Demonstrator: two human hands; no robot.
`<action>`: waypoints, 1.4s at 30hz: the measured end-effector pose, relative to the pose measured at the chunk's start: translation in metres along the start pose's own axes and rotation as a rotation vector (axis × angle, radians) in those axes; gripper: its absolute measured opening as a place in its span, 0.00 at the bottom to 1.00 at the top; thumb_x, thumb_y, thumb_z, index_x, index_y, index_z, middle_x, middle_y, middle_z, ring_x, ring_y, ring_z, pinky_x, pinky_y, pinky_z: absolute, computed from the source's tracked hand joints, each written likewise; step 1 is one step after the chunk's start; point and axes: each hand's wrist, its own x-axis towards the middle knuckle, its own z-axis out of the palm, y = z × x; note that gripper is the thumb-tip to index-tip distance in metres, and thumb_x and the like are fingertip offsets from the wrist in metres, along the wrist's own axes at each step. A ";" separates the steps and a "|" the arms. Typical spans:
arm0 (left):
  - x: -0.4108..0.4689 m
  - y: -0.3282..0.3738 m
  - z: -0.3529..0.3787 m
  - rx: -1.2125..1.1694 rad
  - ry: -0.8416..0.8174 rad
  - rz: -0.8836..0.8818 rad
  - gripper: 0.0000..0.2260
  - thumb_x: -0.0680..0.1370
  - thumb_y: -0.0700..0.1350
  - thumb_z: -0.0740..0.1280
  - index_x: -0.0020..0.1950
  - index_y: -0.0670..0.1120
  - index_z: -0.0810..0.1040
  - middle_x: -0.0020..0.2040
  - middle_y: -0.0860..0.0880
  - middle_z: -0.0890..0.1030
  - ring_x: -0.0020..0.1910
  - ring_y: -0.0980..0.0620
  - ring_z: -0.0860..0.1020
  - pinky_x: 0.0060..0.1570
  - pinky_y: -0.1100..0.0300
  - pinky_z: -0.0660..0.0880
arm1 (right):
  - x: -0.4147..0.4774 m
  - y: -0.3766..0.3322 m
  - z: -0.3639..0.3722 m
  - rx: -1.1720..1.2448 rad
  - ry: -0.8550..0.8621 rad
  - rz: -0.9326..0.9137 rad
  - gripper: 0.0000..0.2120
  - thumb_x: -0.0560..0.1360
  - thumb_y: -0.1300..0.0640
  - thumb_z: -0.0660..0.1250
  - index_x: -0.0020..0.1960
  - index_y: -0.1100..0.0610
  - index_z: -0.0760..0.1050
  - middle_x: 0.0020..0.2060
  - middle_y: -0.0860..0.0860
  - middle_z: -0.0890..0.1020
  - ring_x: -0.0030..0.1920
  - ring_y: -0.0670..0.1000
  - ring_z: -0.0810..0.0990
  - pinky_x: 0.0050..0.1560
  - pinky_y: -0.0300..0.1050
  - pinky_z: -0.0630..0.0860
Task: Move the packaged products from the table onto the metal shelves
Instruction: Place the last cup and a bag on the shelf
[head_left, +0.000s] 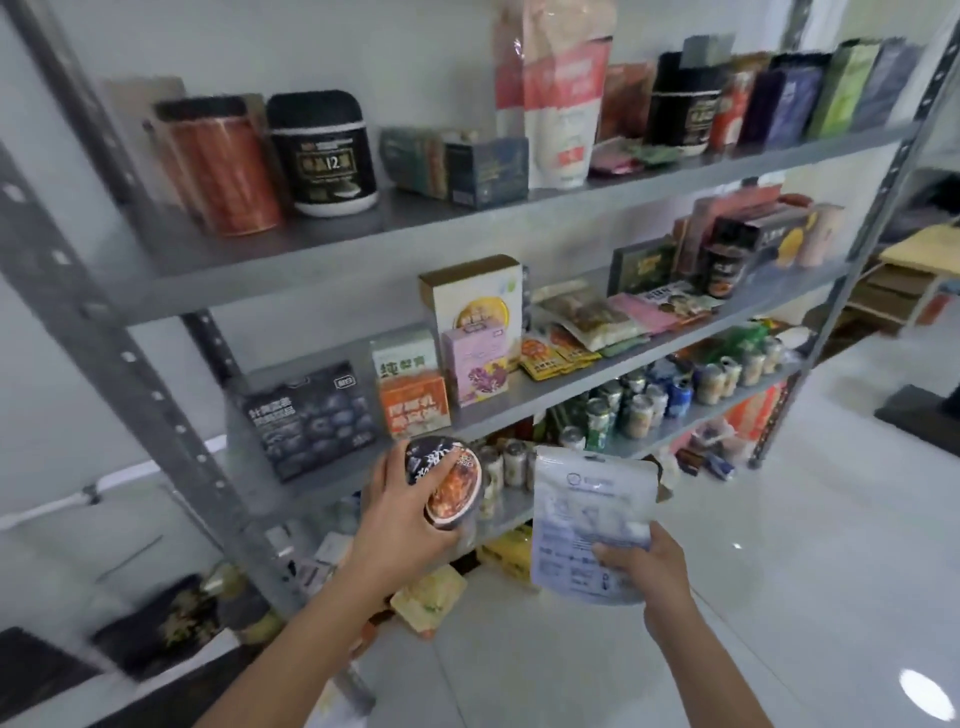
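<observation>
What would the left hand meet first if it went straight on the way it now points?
Probably the orange box at the front of the metal shelf, just beyond the noodle cup that the left hand grips. Depth is unclear; the shelf edge may come first.

The shelves (467, 218) are plain grey metal, the posts dotted with punched holes. The cup (447, 480) has a black lid with white lettering and an orange-red food picture; the pouch (587, 525) is pale bluish white with small blue print. A black box (311, 418) bears grey speckled shapes, an orange box (415, 410) white characters, a pink box (475, 364) a purple flower — and a cream box (478, 296) a yellow disc. The can (221, 166) is red-orange with a black lid, the jar (324, 153) black with gold label and white base, the bag (558, 88) white and red. The floor (779, 519) is glossy white.
</observation>
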 end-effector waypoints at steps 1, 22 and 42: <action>0.000 -0.002 0.000 0.008 0.013 -0.029 0.37 0.68 0.62 0.69 0.74 0.65 0.57 0.76 0.50 0.48 0.73 0.47 0.45 0.72 0.48 0.55 | 0.007 -0.002 0.004 -0.022 -0.031 0.000 0.21 0.63 0.75 0.73 0.52 0.60 0.78 0.48 0.60 0.82 0.46 0.58 0.82 0.41 0.48 0.78; -0.002 -0.092 -0.015 0.178 0.219 -0.439 0.37 0.64 0.65 0.68 0.72 0.59 0.65 0.71 0.40 0.64 0.69 0.35 0.62 0.62 0.37 0.69 | 0.071 -0.007 0.162 -0.389 -0.498 0.082 0.12 0.67 0.73 0.72 0.44 0.60 0.78 0.42 0.58 0.84 0.42 0.57 0.82 0.43 0.50 0.80; 0.041 -0.141 -0.038 0.041 0.091 -0.223 0.38 0.64 0.66 0.68 0.73 0.64 0.61 0.77 0.50 0.50 0.74 0.47 0.46 0.71 0.44 0.57 | 0.079 -0.016 0.199 -0.027 -0.153 -0.203 0.21 0.70 0.71 0.71 0.57 0.55 0.73 0.47 0.47 0.80 0.46 0.43 0.79 0.37 0.32 0.76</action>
